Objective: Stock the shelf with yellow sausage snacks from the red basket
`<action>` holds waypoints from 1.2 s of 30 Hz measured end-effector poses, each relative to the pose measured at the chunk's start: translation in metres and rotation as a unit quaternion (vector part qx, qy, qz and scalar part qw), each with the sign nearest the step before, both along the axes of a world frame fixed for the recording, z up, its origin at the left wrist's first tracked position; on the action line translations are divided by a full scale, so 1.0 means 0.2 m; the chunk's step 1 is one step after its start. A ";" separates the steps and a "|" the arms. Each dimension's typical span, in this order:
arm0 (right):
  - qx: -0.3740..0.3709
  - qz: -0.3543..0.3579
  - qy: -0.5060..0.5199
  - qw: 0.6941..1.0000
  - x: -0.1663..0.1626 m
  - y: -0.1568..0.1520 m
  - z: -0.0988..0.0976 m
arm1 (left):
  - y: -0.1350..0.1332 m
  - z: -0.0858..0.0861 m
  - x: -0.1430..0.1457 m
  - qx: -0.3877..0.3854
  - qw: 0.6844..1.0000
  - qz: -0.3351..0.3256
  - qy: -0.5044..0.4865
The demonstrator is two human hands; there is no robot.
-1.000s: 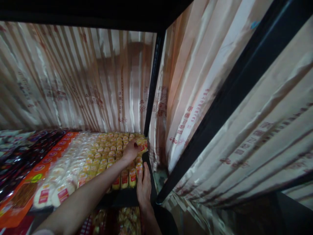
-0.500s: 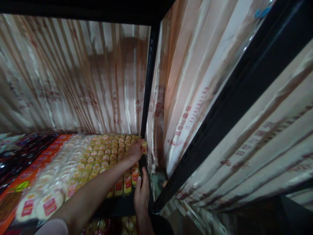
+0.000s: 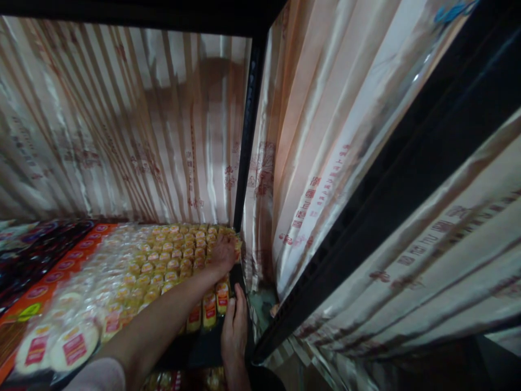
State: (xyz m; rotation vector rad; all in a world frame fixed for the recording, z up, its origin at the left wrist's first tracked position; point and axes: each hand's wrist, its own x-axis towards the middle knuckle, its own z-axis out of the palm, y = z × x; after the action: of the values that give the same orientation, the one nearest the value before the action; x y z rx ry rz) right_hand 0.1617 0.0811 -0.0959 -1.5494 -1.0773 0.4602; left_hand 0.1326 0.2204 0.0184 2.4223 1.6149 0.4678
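Note:
Rows of small yellow snack packets point(image 3: 179, 258) with red labels fill the right end of a dark shelf point(image 3: 195, 350). My left hand point(image 3: 222, 252) reaches over them to the far right corner, fingers curled down on a yellow packet beside the black upright post point(image 3: 246, 136). My right hand point(image 3: 234, 326) lies at the shelf's front right corner. Its fingers are stretched out flat, their tips touching the front row of packets.
Round white packets point(image 3: 73, 342), orange packs point(image 3: 52, 271) and dark packs point(image 3: 20, 255) lie to the left on the same shelf. Glossy striped sheeting point(image 3: 122, 125) with red print hangs behind and to the right. A black diagonal bar point(image 3: 386, 206) crosses the right side.
My left hand has pushed the yellow packet further into the back right corner, so less of it shows. My right hand has stayed at the shelf's front corner. The view has shifted slightly.

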 end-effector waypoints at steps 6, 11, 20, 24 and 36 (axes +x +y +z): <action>-0.006 -0.002 0.027 1.000 -0.01 0.01 0.00 | 0.03 -0.04 0.03 0.041 0.996 0.034 0.071; -0.010 -0.009 0.039 0.999 -0.01 0.01 0.00 | 0.05 -0.08 0.03 0.071 0.993 0.032 0.090; 0.011 -0.006 0.027 1.000 0.00 0.00 0.01 | 0.04 -0.06 0.05 0.099 0.988 0.046 0.107; 0.011 -0.009 0.033 0.999 0.01 0.02 -0.01 | -0.04 0.03 0.05 0.113 0.990 0.025 0.078; 0.023 0.004 0.005 1.000 0.05 0.04 -0.05 | -0.79 -0.16 -0.29 0.047 0.974 -0.120 -0.188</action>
State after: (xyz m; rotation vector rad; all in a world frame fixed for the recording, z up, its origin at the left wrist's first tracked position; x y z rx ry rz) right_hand 0.1719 0.0887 -0.1053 -1.5012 -1.0800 0.4459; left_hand 0.0755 0.0624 -0.0128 2.3669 1.1520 0.9103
